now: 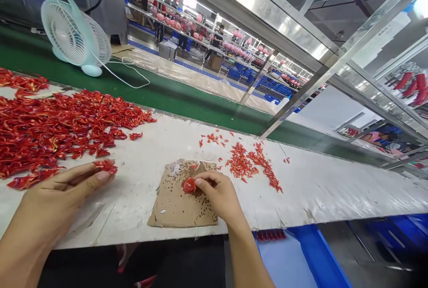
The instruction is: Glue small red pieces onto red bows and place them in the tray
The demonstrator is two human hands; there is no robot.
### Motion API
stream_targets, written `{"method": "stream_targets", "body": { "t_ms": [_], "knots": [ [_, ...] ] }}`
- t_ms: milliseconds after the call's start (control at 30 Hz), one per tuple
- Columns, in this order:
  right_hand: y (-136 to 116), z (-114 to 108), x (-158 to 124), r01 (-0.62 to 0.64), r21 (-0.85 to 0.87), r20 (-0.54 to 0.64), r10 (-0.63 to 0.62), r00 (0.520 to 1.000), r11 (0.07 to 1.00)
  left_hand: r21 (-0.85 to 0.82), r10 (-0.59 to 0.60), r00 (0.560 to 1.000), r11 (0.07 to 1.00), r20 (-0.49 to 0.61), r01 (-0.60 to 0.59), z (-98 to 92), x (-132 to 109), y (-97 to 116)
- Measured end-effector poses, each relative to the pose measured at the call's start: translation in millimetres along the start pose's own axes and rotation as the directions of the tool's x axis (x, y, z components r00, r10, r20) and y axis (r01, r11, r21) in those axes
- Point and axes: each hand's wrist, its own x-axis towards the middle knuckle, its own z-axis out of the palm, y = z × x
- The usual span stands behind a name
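My left hand (pixel 67 194) pinches a glossy red piece (pixel 106 166) between thumb and fingertips, just right of a big heap of similar curled red pieces (pixel 63 123). On a square of brown cardboard (pixel 177 210), spotted with dark wet stains, sits a small round red thing (pixel 189 185) with a shiny top. The thumb and forefinger of my right hand (pixel 217 192) are pinched together at its right edge. Whatever lies between those fingertips is too small to make out. Beyond the cardboard, to the right, are loose piles of smaller red pieces (pixel 242 163).
A pale blue fan (pixel 75 34) with a white cord stands on the green belt (pixel 187 100) behind the white worktop (pixel 317 181). Metal frame posts (pixel 284 109) rise at the right. Below the front edge is a blue bin (pixel 321 252). People stand far off.
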Motion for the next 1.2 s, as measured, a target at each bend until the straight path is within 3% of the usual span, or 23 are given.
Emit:
{"method": "stream_targets", "body": {
  "t_ms": [133,233,300,433,633,700,833,967,1067,1200],
  "knots": [
    [2.6,5.0,0.8,-0.008,-0.082,-0.024,0.006,1.0,0.997,-0.302,-0.134,0.987,0.941,0.086,0.154,12.8,-18.3,7.5],
    [2.4,4.3,-2.2,-0.031,-0.006,-0.062,0.031,0.998,0.999,-0.518,-0.07,0.984,0.843,0.165,0.147,23.0,-24.9,11.1],
    [1.6,3.7,-3.9,-0.049,0.077,-0.082,0.055,0.995,0.996,-0.624,-0.044,0.987,0.77,0.157,0.133,28.5,-25.4,11.4],
    [0.3,5.5,-6.9,-0.088,0.295,-0.092,0.12,0.989,0.952,-0.766,-0.192,0.98,0.621,0.054,0.164,34.8,-20.3,4.8],
    [-3.2,8.7,-10.3,-0.116,0.542,-0.036,0.16,0.986,0.833,-0.734,-0.187,0.982,0.664,0.023,0.144,37.8,-23.5,-3.0],
    [-4.3,8.8,-9.7,-0.118,0.486,-0.039,0.156,0.987,0.866,-0.719,-0.18,0.983,0.68,0.026,0.143,38.1,-27.1,-5.4],
    [-2.6,11.0,-6.4,-0.068,0.136,-0.142,0.088,0.986,0.988,-0.699,-0.141,0.987,0.699,0.071,0.151,36.6,-31.1,-13.8],
    [2.2,15.9,-4.3,-0.049,-0.074,-0.132,0.039,0.99,0.996,-0.644,-0.124,0.977,0.736,0.173,0.207,32.8,-35.4,-15.1],
    [1.7,16.3,-5.2,-0.046,-0.1,-0.129,0.033,0.991,0.994,-0.616,-0.154,0.957,0.737,0.246,0.277,31.2,-42.8,-7.2],
    [-12.0,11.1,-11.3,-0.038,0.06,-0.104,0.044,0.994,0.997,-0.621,-0.214,0.922,0.688,0.322,0.376,37.3,-58.8,3.4]
  ]
}}
